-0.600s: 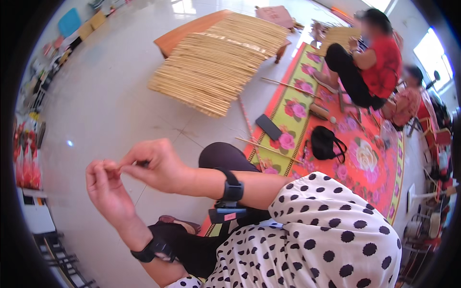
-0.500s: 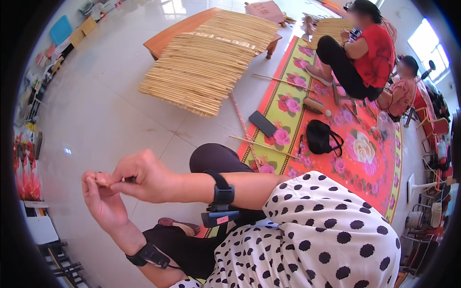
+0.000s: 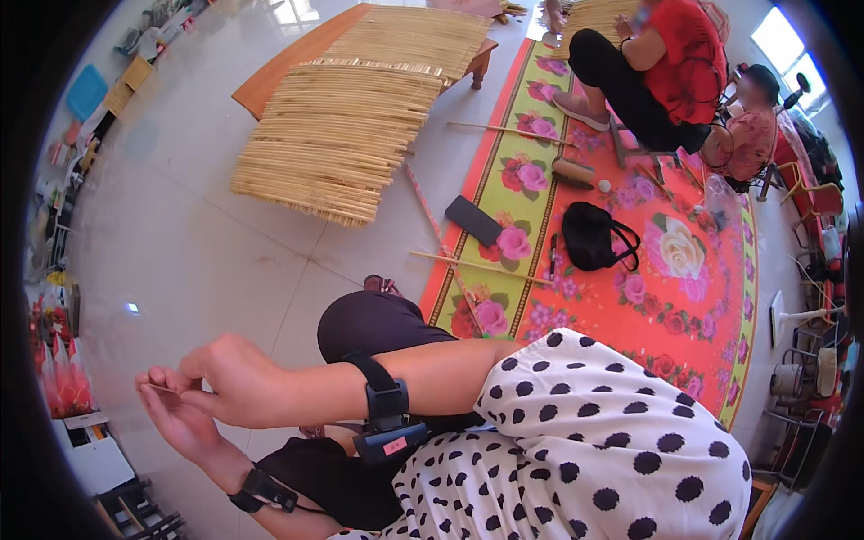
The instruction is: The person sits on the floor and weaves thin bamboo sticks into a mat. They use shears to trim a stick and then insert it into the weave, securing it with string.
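Observation:
My right hand (image 3: 236, 382) reaches across to the left side and lies partly over my left hand (image 3: 184, 423). Both are closed, their fingertips pinched close together. A thin pale strand (image 3: 163, 389) shows between the fingertips; its exact kind is too small to make out. Each wrist wears a black strap with a small device. Beyond the hands, a mat of straw-coloured stalks (image 3: 337, 135) lies over a low wooden table (image 3: 261, 83), its near end hanging past the tabletop.
A flowered red and green floor mat (image 3: 643, 310) holds a phone (image 3: 473, 221), a black bag (image 3: 589, 236), a pen (image 3: 553, 256), thin sticks (image 3: 481, 267) and a brown roller-like object (image 3: 573, 171). Two people (image 3: 679, 63) sit at the far right. Assorted goods line the left wall.
Both hands have lowered and shifted slightly left. The strand between the fingertips now shows. The view has shifted, and a shoe has appeared beyond my knee.

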`<state>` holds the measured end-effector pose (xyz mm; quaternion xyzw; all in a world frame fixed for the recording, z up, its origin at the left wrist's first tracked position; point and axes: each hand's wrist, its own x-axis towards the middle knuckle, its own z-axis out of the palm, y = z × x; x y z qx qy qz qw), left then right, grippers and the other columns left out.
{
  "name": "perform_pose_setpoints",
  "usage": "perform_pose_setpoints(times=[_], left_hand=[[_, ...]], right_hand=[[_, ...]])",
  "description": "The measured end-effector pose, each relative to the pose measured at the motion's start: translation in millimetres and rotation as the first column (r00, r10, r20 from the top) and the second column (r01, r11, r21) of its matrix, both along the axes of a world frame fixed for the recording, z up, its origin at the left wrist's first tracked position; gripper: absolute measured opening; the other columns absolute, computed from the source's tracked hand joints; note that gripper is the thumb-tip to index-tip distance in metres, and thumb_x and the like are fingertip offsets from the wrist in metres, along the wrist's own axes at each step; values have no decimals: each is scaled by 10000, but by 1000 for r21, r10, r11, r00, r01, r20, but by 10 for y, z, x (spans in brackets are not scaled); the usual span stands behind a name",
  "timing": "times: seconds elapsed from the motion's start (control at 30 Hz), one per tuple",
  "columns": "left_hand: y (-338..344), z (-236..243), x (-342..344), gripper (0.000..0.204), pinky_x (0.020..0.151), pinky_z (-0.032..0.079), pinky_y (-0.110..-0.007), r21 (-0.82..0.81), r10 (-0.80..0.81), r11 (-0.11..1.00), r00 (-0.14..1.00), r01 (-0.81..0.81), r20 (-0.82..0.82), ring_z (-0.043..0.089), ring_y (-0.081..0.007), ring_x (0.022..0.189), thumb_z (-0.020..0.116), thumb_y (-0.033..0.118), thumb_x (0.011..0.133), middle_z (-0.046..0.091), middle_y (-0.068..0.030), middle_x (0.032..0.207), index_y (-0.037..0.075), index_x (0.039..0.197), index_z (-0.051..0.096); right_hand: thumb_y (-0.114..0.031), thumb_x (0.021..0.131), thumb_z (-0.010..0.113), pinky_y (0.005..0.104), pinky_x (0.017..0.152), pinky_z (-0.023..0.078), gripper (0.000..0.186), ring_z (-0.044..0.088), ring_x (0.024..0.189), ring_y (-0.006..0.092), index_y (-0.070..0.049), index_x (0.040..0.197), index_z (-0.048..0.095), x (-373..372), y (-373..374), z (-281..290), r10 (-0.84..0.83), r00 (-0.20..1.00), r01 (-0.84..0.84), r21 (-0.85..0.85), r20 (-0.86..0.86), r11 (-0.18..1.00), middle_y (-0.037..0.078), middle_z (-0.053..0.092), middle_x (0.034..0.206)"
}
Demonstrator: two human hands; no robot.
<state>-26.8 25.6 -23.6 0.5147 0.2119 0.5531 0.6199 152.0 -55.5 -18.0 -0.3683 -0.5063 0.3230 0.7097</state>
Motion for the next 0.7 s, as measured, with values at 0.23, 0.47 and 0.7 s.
perform_pose_setpoints(times=[0.23,0.47,0.7], left_hand=[[-23,-76,402,232,953,432,-352,-150,264,948,956,-282,-129,556,-175,1076,478,210,1023,587,-71,1129,41,1171,536],[134,-177,-271,137,752,434,-258,-89,86,990,970,-109,-228,502,-110,815,529,177,1002,568,-81,999,49,1030,570],[257,-384,-263,120,715,454,-225,-147,139,963,887,-224,-440,545,-102,804,536,171,999,614,-72,974,58,1022,569]], right_hand=[[-113,792,649,310,564,510,131,657,594,168,6,753,691,799,-147,419,253,923,-264,1,-290,965,129,668,641],[-206,913,659,197,533,432,204,523,596,30,-43,1028,702,2151,-447,-498,-309,948,317,-248,69,915,-10,673,779],[-282,846,699,277,443,401,227,499,500,79,-60,888,721,3197,-1408,-3548,-284,873,461,-861,396,217,-14,576,619]])
